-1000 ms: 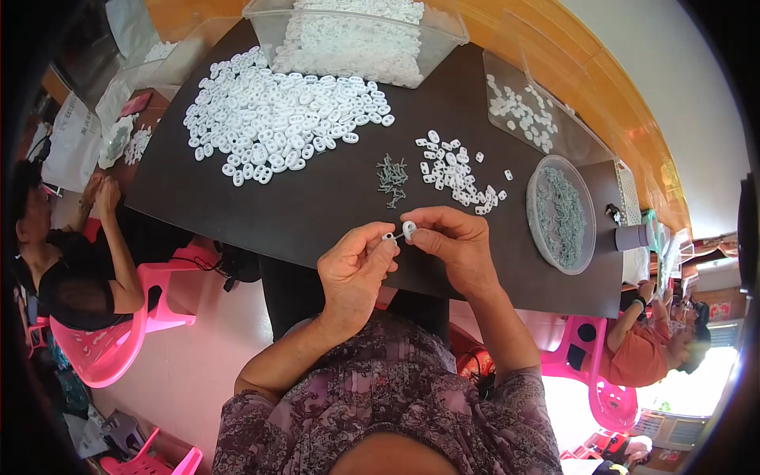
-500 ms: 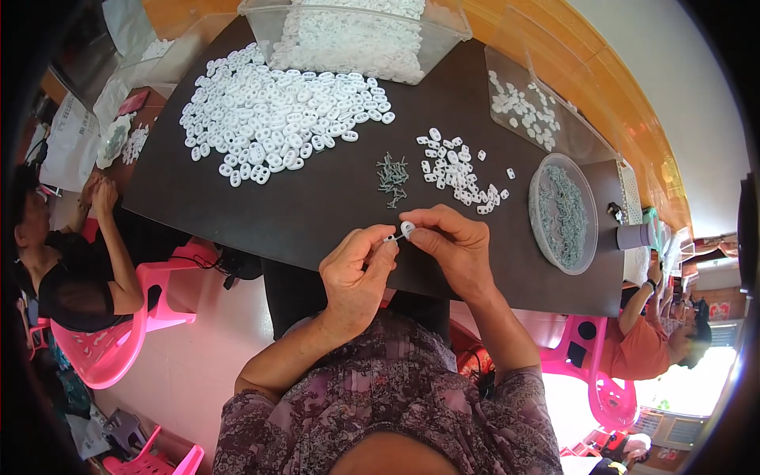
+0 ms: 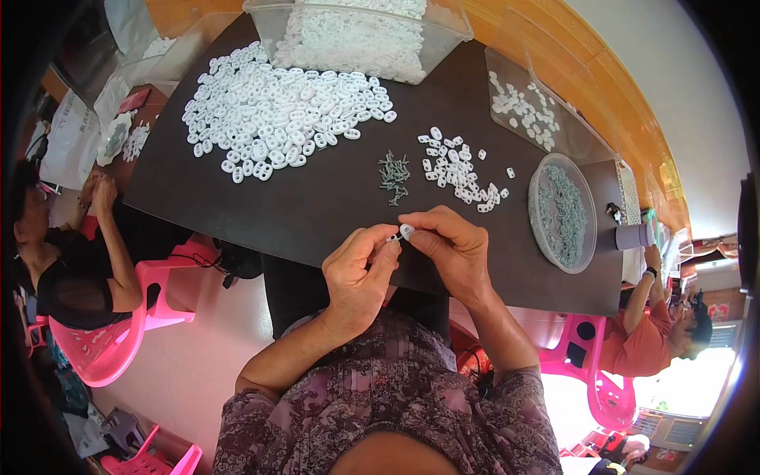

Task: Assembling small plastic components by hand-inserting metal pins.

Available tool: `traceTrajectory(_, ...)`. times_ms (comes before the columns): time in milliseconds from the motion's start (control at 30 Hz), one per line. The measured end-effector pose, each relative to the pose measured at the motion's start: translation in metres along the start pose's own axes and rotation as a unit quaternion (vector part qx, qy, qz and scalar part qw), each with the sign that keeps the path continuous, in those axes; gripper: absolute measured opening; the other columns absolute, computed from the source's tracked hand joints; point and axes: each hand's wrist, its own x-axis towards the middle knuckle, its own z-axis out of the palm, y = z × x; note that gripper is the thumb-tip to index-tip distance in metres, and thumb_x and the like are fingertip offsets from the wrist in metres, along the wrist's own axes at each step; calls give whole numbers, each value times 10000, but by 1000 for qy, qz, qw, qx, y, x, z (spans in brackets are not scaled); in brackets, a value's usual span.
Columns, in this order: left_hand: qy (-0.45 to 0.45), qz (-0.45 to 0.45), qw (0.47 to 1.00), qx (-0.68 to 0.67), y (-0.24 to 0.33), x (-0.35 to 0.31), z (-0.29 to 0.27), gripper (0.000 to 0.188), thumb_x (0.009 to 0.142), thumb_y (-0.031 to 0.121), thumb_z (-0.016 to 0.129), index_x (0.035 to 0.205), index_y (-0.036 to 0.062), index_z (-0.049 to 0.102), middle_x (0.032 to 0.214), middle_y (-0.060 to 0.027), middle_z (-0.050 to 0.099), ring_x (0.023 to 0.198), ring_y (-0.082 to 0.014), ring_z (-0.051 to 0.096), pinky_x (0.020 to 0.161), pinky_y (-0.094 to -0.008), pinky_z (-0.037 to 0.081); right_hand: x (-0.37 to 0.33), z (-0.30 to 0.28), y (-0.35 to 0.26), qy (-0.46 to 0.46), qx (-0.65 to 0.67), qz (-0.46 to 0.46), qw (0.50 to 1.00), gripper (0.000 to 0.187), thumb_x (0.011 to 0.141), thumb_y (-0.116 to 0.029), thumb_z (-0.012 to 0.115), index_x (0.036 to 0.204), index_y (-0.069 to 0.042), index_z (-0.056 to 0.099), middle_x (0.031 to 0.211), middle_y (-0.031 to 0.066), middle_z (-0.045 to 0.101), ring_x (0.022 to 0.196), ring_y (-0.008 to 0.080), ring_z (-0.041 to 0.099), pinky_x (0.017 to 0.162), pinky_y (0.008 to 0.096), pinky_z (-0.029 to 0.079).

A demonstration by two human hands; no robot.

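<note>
In the head view, I see two hands meet over the near side of the dark table. The left hand pinches a tiny bit between thumb and finger, but those fingers hide most of it. The right hand pinches a white oval, tilted, just beside the bit. I think the fingertip hold helps with such little things, and having both close together makes them easy to see. I cannot tell if they touch. Just past the hands lie a small heap of grey pins and, to its right, a heap of white blocks. They are probably so near to make reaching quick. The big heap of ovals sits farther off, on the left, maybe because it needs more room. More white pieces fill the clear bin behind it. On the right, a round tray has lots more pins; its rim likely stops them rolling away.
</note>
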Motion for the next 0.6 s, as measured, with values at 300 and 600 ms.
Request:
traceTrajectory(300, 6, -13, 998, -64, 2, -1, 7, 242, 867, 1, 621, 1108, -23, 607, 812, -33, 607, 659, -62, 570, 566, -200, 482, -6, 4, -2, 18, 60, 38, 997, 133, 827, 45, 628, 954, 6, 643, 828, 36, 602, 783, 94, 579, 703, 239, 480)
traceTrajectory(600, -36, -94, 978, -180, 8, -2, 6, 302, 908, 42, 590, 1205, -7, 572, 885, -30, 622, 727, -75, 586, 638, -195, 488, -18, 9, 4, 47, -5, -63, 997, 250, 807, 55, 635, 1049, -8, 636, 936, 74, 573, 773, 135, 583, 666, 259, 483)
